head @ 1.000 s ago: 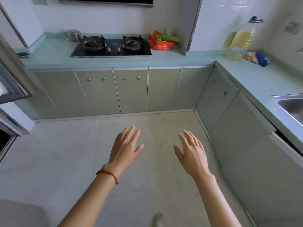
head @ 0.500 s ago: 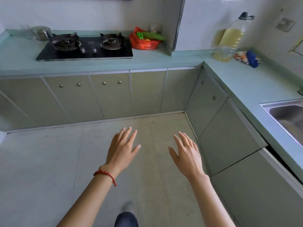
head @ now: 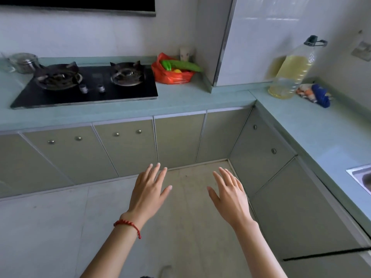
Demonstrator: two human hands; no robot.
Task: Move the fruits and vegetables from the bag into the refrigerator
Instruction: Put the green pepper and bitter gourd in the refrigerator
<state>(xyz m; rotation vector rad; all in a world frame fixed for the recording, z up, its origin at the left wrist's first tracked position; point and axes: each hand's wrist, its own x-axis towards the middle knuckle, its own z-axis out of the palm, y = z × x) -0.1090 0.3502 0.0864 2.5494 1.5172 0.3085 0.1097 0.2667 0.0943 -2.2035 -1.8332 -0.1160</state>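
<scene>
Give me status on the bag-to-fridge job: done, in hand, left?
Done: nothing visible. The red bag sits on the counter beside the stove, cucumber and the rest inside. In hand: nothing; left hand and right hand are open, short of it. Left: every item; no refrigerator in view.

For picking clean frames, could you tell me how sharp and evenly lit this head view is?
Head view: soft daylight, no harsh glare; wide-angle bending curves the counter edges; the red bag and both hands, left hand and right hand, read clearly; the far left edge is smeared.
</scene>
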